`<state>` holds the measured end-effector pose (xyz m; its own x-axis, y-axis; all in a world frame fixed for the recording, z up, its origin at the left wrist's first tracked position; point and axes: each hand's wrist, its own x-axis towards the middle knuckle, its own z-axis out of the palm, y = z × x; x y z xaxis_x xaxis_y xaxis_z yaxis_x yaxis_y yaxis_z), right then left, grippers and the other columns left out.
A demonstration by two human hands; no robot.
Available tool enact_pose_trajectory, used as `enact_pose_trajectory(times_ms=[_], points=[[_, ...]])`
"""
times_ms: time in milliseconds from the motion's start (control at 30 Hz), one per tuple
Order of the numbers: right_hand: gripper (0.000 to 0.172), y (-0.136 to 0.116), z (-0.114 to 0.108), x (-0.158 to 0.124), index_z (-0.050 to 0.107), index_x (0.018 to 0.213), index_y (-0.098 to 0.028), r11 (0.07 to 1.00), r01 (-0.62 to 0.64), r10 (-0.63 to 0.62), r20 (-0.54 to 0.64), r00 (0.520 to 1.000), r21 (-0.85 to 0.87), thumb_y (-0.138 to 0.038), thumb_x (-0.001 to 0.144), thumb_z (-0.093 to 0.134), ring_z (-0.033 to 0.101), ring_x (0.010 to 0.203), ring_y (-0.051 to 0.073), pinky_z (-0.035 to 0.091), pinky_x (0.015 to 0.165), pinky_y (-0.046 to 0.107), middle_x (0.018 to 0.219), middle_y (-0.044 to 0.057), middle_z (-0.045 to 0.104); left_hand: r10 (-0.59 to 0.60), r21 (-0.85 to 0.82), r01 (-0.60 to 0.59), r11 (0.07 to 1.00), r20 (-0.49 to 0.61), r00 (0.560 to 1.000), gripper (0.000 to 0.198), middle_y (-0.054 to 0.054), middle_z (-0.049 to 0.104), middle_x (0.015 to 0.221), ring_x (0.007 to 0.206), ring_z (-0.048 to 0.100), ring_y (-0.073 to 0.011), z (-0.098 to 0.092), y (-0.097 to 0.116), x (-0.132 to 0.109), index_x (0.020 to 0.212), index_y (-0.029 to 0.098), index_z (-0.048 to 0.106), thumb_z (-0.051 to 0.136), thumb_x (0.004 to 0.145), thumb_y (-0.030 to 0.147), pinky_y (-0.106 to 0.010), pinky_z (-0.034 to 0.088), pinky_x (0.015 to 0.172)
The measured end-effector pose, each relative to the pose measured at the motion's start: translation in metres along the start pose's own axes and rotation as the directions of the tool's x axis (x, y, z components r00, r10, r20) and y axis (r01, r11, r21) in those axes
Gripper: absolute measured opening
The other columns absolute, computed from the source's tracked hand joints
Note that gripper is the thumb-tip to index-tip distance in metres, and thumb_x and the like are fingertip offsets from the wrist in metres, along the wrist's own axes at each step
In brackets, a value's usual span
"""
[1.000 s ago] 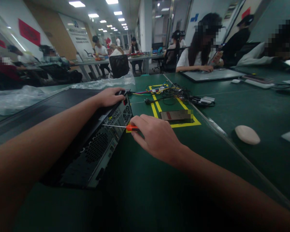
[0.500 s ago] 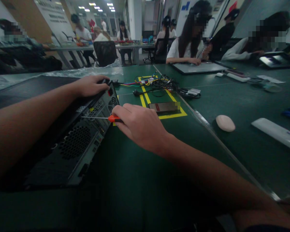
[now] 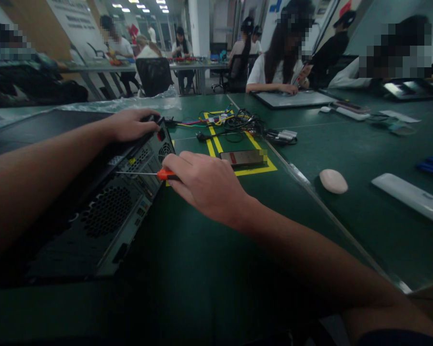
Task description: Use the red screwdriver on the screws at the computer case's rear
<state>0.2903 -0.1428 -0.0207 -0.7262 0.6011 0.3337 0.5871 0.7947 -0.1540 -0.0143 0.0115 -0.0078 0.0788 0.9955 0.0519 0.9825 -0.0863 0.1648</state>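
Note:
A black computer case (image 3: 106, 211) lies at the left on the green table, its metal rear panel with round vents facing right. My left hand (image 3: 135, 125) rests over the case's far top edge, gripping it with the thumb near the corner. In my right hand (image 3: 209, 187) is a screwdriver (image 3: 165, 174) with an orange and black handle. Its thin shaft points left, and the tip is at the rear panel, near the case's edge; whether it touches a screw is too small to tell.
Tangled cables (image 3: 243, 122) and a phone (image 3: 243, 157) lie within yellow tape beyond my right hand. Rightward are a pale oval object (image 3: 333, 181) and a white bar (image 3: 407, 197). Across the table a person (image 3: 279, 57) sits at a flat panel (image 3: 292, 99). Plastic wrap (image 3: 144, 102) lies behind the case.
The whole view has shifted slightly, with the case and both hands now a little further left in it. Both holds look the same.

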Motion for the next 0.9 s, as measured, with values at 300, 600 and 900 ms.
enact_pose_trajectory(times_ms=[300, 600, 900], points=[[0.034, 0.0019, 0.0017, 0.0002, 0.069, 0.154, -0.024, 1.0, 0.003, -0.002, -0.022, 1.0, 0.015, -0.023, 0.125, 0.054, 0.076, 0.118, 0.026, 0.042, 0.078, 0.036, 0.132, 0.009, 0.083, 0.024, -0.003, -0.024, 1.0, 0.009, 1.0, 0.092, -0.015, 0.064, 0.18, 0.157, 0.063, -0.0438, 0.0014, -0.0041, 0.0021, 0.178, 0.017, 0.06, 0.052, 0.1, 0.067, -0.056, 0.043, 0.138], [0.029, 0.0035, -0.0011, 0.0001, 0.072, 0.149, -0.022, 1.0, 0.011, -0.011, -0.025, 1.0, 0.025, -0.025, 0.124, 0.058, 0.075, 0.113, 0.025, 0.041, 0.079, 0.035, 0.127, 0.009, 0.082, 0.027, 0.005, -0.027, 1.0, -0.005, 1.0, 0.092, -0.013, 0.068, 0.176, 0.159, 0.062, -0.0425, 0.0032, -0.0078, 0.0044, 0.177, 0.02, 0.061, 0.053, 0.1, 0.069, -0.056, 0.043, 0.139], [0.029, 0.0042, -0.002, -0.0001, 0.075, 0.146, -0.021, 1.0, 0.025, -0.025, -0.031, 0.999, -0.004, -0.027, 0.125, 0.055, 0.075, 0.115, 0.027, 0.04, 0.077, 0.036, 0.126, 0.01, 0.083, 0.016, -0.008, -0.016, 1.0, -0.006, 1.0, 0.098, -0.01, 0.068, 0.176, 0.154, 0.064, -0.0423, 0.0043, -0.0082, 0.0045, 0.177, 0.022, 0.062, 0.054, 0.096, 0.077, -0.057, 0.044, 0.138]])
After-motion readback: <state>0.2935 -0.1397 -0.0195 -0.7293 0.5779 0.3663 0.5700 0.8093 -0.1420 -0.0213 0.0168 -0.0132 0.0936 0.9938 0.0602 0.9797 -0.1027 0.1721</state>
